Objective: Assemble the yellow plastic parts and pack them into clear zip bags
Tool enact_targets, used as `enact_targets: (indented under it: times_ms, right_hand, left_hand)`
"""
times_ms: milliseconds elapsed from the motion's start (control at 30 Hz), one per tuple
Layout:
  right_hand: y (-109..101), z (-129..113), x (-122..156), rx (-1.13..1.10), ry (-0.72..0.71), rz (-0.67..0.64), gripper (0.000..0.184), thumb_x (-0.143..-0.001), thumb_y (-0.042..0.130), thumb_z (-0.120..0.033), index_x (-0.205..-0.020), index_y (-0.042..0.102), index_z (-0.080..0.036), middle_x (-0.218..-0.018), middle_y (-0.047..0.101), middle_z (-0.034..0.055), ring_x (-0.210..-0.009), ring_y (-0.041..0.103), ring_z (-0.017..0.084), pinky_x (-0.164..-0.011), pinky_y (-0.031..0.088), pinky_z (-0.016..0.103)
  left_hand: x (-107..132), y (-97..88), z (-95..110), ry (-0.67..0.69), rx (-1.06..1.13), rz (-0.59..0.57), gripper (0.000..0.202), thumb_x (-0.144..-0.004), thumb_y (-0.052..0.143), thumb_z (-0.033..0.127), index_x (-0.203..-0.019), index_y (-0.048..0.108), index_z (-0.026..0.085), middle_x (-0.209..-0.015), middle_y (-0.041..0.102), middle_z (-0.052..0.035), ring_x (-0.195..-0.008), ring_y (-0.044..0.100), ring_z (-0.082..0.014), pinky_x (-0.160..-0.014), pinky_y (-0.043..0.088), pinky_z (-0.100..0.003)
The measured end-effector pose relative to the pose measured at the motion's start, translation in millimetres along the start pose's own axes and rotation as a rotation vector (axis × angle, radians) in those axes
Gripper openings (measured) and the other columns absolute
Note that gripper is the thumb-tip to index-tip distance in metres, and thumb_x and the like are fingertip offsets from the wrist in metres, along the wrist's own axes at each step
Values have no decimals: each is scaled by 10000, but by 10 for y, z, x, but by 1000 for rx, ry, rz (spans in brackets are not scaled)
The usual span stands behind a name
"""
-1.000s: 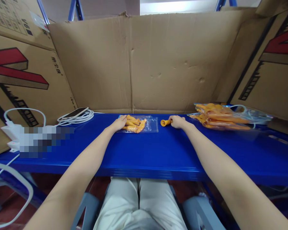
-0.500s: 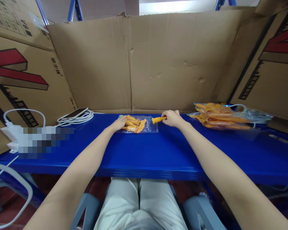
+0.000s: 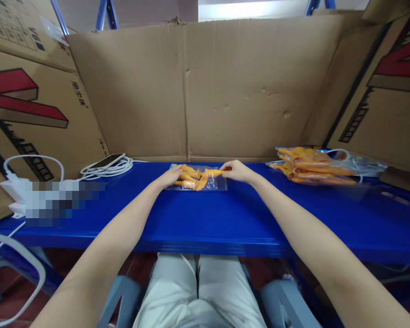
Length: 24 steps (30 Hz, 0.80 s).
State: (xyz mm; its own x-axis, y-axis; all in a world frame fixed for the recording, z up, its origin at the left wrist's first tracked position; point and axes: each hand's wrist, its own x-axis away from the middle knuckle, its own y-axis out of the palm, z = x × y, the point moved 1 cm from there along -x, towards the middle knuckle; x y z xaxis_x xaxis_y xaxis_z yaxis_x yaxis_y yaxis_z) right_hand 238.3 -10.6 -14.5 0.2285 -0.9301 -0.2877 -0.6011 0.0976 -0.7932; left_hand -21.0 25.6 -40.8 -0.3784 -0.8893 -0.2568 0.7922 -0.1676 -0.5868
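Observation:
A small clear plastic bag (image 3: 216, 183) with several orange plastic pieces (image 3: 190, 176) in it lies on the blue table (image 3: 212, 214). My left hand (image 3: 170, 175) rests on the bag's left end, fingers curled on it. My right hand (image 3: 236, 170) pinches one orange piece (image 3: 212, 172) at the bag's right end, its tip inside the bag's mouth.
A pile of bags filled with orange pieces (image 3: 310, 166) lies at the right. A phone (image 3: 106, 160) on a coiled white cable (image 3: 110, 169) sits at the left, beside a white power strip (image 3: 12, 191). Cardboard walls (image 3: 225, 86) close in the back and sides.
My right hand has carried the orange piece leftward from the bare table to the bag's open end. My left hand has stayed on the bag.

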Motion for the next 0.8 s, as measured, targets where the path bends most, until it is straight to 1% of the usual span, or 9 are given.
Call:
enact_targets:
  times_ms: [67, 200, 367, 400, 500, 567, 667, 733, 800]
  right_hand:
    - [13, 22, -14, -110, 9, -12, 179, -637, 562, -120, -769, 682, -131, -696, 664, 16, -613, 565, 112, -578, 432, 216]
    - [86, -6, -8, -285, -16, -44, 114, -614, 607, -108, -701, 673, -140, -669, 657, 5, -602, 561, 104, -603, 452, 214]
    - [208, -53, -1, -376, -40, -9, 56, -609, 630, -134, -657, 657, -125, -640, 644, 6, -594, 557, 110, -599, 447, 222]
    - [230, -59, -2, -382, -42, -4, 71, -613, 634, -149, -672, 662, -121, -647, 647, 8, -599, 559, 114, -600, 447, 225]
    - [286, -76, -7, -379, -31, 16, 148, -613, 654, -185, -740, 681, -113, -680, 659, 13, -621, 567, 126, -609, 447, 230]
    - [313, -86, -13, -366, -26, 35, 179, -609, 663, -187, -770, 686, -111, -693, 663, 13, -635, 573, 131, -617, 447, 229]
    - [337, -96, -20, -361, -31, 44, 178, -615, 660, -177, -779, 687, -114, -700, 666, 9, -645, 580, 132, -624, 449, 222]
    - [339, -101, -17, -366, -28, 40, 160, -617, 653, -157, -770, 681, -115, -694, 663, 5, -640, 578, 127, -624, 452, 219]
    - [334, -115, -5, -376, -27, 27, 141, -623, 646, -140, -759, 673, -113, -681, 656, 3, -632, 574, 123, -622, 457, 221]
  left_hand:
    - [28, 18, 55, -29, 69, 2, 390, -815, 389, 284, -1113, 613, 167, -1156, 633, -52, -1191, 472, -268, -1050, 308, -436]
    - [28, 39, 82, -57, 129, 26, 389, -833, 397, 352, -1091, 616, 161, -1186, 613, -80, -1204, 462, -261, -1035, 330, -393]
    - [-15, 46, 31, -97, 114, 123, 390, -847, 399, 385, -1107, 602, 177, -1252, 567, -82, -1258, 405, -245, -1065, 280, -369]
    - [-19, 54, 32, -88, 124, 119, 393, -851, 393, 394, -1100, 605, 176, -1237, 579, -81, -1252, 413, -245, -1063, 284, -371]
    - [-16, 102, 61, -31, 199, 13, 428, -865, 366, 443, -1069, 619, 164, -1158, 632, -73, -1176, 493, -239, -1030, 336, -365]
    - [-11, 131, 81, -11, 264, -27, 458, -871, 352, 468, -1079, 608, 150, -1130, 647, -68, -1108, 548, -223, -1003, 370, -355]
    - [-16, 152, 86, -25, 333, -36, 479, -880, 337, 478, -1082, 598, 132, -1111, 656, -74, -1055, 583, -209, -981, 392, -344]
    - [-31, 149, 72, -45, 340, -45, 484, -881, 339, 483, -1075, 602, 126, -1112, 655, -81, -1061, 582, -210, -980, 392, -345]
    - [-46, 137, 58, -55, 320, -29, 495, -876, 347, 497, -1076, 604, 124, -1126, 647, -87, -1083, 570, -215, -984, 386, -346]
